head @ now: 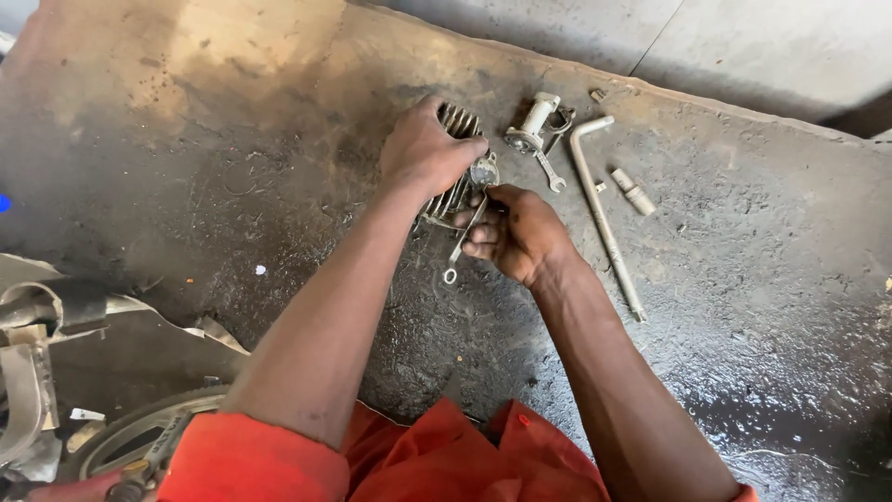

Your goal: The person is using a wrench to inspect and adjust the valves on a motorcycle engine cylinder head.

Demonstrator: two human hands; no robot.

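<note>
Orange sleeves (446,460) sit closest to my view, and just past them the left hand (423,149) is clamped over the finned engine part (455,186) on the greasy floor (232,186), fingers closed on its top edge. The right hand (516,232), just this side of that finned part, grips a small spanner (462,244) set on a fitting at its face. Looks to me like the bolt-turning step, so next I'd need a steady twist without slipping; the L-shaped bar (599,209) lies just right of it.

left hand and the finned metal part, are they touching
Touching. The head view shows the left hand laid over the finned metal part, fingers curled on its top edge with no gap.
</note>
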